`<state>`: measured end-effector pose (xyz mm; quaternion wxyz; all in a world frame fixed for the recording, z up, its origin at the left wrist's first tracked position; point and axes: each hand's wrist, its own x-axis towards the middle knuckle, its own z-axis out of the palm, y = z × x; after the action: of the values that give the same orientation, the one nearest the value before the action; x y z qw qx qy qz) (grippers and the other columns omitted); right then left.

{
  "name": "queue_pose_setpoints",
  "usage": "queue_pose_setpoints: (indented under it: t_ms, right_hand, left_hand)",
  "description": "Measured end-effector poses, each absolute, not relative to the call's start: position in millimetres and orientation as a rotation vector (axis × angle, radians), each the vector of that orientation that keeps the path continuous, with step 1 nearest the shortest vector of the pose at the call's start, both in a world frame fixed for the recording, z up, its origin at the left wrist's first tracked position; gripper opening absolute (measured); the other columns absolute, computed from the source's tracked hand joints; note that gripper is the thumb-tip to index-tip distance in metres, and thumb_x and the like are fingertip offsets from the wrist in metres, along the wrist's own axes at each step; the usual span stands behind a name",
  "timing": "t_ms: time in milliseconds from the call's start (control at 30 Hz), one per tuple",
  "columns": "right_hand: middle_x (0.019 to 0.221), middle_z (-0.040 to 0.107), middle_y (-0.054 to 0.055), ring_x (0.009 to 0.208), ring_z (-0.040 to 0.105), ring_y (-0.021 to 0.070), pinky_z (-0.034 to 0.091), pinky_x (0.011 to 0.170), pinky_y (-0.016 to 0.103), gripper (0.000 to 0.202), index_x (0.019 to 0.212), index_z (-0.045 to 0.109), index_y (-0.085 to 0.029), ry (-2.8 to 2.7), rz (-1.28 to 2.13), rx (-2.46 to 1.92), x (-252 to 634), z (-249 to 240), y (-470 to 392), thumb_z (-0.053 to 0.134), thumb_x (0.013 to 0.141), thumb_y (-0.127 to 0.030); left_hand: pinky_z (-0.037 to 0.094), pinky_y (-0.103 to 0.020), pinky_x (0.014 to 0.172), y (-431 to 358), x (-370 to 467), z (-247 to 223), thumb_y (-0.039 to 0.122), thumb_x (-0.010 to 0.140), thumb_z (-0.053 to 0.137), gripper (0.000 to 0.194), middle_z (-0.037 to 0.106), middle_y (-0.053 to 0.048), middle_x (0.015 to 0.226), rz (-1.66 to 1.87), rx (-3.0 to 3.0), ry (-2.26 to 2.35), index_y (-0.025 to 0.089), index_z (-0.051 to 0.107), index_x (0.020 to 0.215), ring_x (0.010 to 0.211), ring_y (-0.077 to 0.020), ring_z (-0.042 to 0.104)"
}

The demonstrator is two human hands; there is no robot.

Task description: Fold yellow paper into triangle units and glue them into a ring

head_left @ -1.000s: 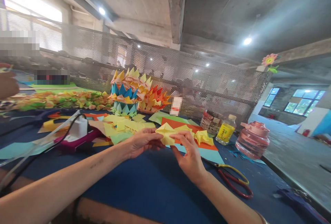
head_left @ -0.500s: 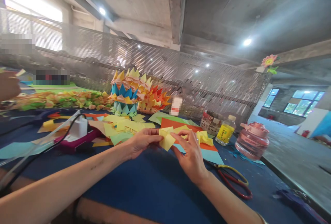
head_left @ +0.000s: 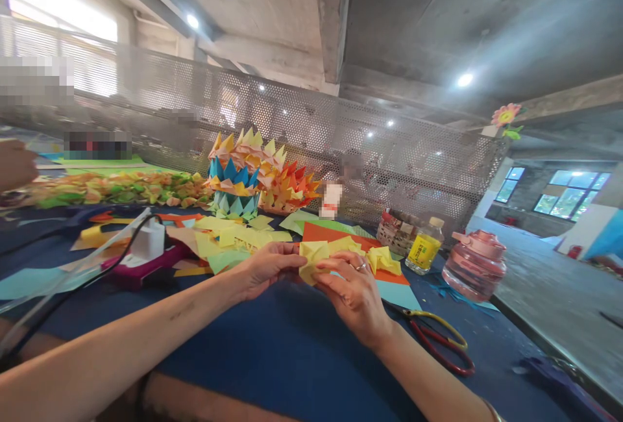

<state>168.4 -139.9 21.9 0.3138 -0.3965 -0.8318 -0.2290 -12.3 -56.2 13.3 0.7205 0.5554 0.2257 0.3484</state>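
Observation:
A small piece of yellow paper [head_left: 314,258] with folds in it is held up over the front of the blue table [head_left: 292,357]. My left hand [head_left: 268,269] pinches its left edge between thumb and fingers. On the right side, my right hand [head_left: 351,289] presses its curled fingers against the same paper; a ring shows on one finger. Folded yellow pieces [head_left: 384,260] lie behind my right hand on orange and light blue sheets. Scissors [head_left: 440,341] with red and yellow handles rest to the right of my right wrist.
Stacked folded-paper rings [head_left: 243,175] stand at the back, beside a heap of small folded pieces [head_left: 121,188]. A power strip [head_left: 146,260] with cables is at left. A yellow-labelled bottle [head_left: 425,247] and pink jug [head_left: 474,266] stand right. Another person's hand [head_left: 14,163] is far left.
My right hand's fingers have curled in closer over the yellow paper, and its lower part now looks folded or bent. My left hand has barely moved.

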Motion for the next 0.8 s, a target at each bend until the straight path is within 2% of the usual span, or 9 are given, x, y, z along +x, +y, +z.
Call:
queue_pose_setpoints:
  t_ms: [133,233,467,600,800]
  right_hand:
    - [0.096,0.071,-0.001,0.098,0.053,0.0221,0.042,0.085,0.039,0.015,0.096,0.069,-0.03,-2.209,-0.565,-1.073,168.0,21.2,-139.2,0.057,0.089,-0.026]
    - [0.093,0.07,0.001,0.095,0.055,0.0208,0.043,0.084,0.038,0.014,0.096,0.069,-0.028,-2.194,-0.537,-1.065,167.0,21.3,-139.1,0.056,0.089,-0.026]
    - [0.1,0.062,0.007,0.095,0.054,0.0222,0.045,0.082,0.039,0.01,0.093,0.066,-0.023,-2.078,-0.553,-1.092,165.2,21.6,-141.3,0.061,0.085,-0.026]
    - [0.101,0.057,0.007,0.096,0.053,0.0214,0.044,0.083,0.038,0.006,0.083,0.066,-0.023,-1.997,-0.51,-1.131,163.9,18.6,-140.8,0.061,0.085,-0.026]
    - [0.105,0.053,0.007,0.101,0.052,0.0223,0.042,0.087,0.039,0.007,0.079,0.063,-0.022,-1.886,-0.417,-1.186,159.9,14.8,-139.2,0.06,0.085,-0.025]
  left_hand:
    - [0.049,-0.021,0.066,-56.7,-12.4,14.3,0.027,0.058,0.081,0.028,0.069,-0.003,0.076,0.78,1.209,0.508,0.011,0.069,0.078,0.063,-0.0097,0.061]
    - [0.049,-0.023,0.068,-56.6,-12.3,14.1,0.029,0.058,0.081,0.033,0.07,-0.004,0.081,0.775,1.222,0.494,0.011,0.069,0.083,0.067,-0.0114,0.062]
    - [0.049,-0.023,0.067,-59.3,-12.1,15.3,0.03,0.059,0.08,0.03,0.069,-0.004,0.077,0.768,1.245,0.474,0.012,0.069,0.08,0.067,-0.0124,0.062]
    - [0.047,-0.022,0.064,-60.8,-11.8,16.2,0.03,0.059,0.08,0.028,0.067,-0.003,0.073,0.779,1.269,0.473,0.011,0.068,0.077,0.064,-0.0113,0.06]
    - [0.048,-0.022,0.061,-61.4,-10.8,15.9,0.03,0.059,0.081,0.026,0.064,-0.001,0.068,0.78,1.309,0.469,0.012,0.064,0.069,0.058,-0.0088,0.056]
